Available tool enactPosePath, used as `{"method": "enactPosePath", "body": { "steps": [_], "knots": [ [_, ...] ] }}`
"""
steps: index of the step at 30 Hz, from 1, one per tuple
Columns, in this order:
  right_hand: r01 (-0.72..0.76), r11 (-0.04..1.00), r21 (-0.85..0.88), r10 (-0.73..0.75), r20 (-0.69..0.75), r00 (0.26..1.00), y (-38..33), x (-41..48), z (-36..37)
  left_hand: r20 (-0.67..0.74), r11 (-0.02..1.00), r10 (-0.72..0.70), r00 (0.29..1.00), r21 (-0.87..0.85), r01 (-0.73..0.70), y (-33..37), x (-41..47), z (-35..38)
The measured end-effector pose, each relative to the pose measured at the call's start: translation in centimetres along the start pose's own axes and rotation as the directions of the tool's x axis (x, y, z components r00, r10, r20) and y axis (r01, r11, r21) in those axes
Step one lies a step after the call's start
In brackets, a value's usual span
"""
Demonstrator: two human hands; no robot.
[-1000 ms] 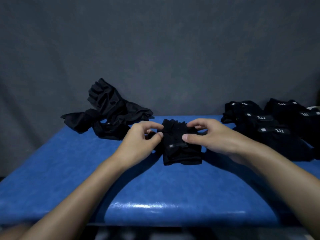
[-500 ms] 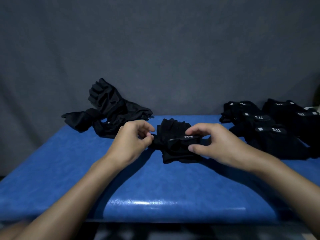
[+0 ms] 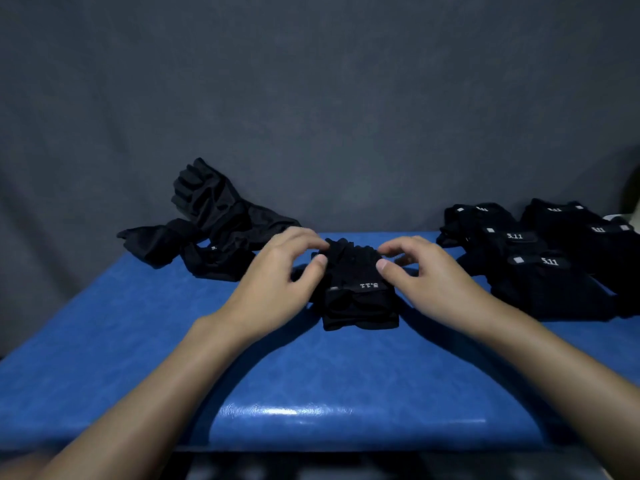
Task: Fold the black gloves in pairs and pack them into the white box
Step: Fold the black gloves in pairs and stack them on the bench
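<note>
A folded pair of black gloves lies in the middle of the blue table, its strap showing a white "5.11" mark. My left hand pinches the pair's left side between thumb and fingertips. My right hand pinches its right side the same way. A heap of loose black gloves lies at the back left. A stack of folded black gloves with white labels sits at the right. A sliver of something white, perhaps the box, shows at the far right edge.
A dark grey cloth backdrop hangs right behind the table. The table's glossy front edge lies close to me, between my forearms.
My right hand let go of the strap and moved up onto the pair's right side. My left hand shifted onto its left side. The strap now lies flat across the pair.
</note>
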State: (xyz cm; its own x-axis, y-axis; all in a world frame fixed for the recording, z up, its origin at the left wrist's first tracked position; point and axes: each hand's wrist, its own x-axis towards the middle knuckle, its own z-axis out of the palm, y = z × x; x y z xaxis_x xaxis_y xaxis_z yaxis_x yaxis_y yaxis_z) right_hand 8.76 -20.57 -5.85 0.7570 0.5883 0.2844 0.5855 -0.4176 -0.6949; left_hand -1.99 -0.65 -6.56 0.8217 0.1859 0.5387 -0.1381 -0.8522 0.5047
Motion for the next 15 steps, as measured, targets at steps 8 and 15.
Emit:
{"method": "enactPosePath", "body": {
  "steps": [8, 15],
  "knots": [
    [-0.171, 0.982, 0.075, 0.167, 0.060, 0.984, 0.8, 1.1, 0.7, 0.230, 0.964, -0.150, 0.962, 0.248, 0.091, -0.6, 0.1, 1.5],
    [-0.118, 0.985, 0.127, 0.117, 0.018, 0.993, 0.6, 1.5, 1.0, 0.274, 0.934, -0.168, 0.947, 0.351, 0.063, -0.6, 0.0, 1.6]
  ]
}}
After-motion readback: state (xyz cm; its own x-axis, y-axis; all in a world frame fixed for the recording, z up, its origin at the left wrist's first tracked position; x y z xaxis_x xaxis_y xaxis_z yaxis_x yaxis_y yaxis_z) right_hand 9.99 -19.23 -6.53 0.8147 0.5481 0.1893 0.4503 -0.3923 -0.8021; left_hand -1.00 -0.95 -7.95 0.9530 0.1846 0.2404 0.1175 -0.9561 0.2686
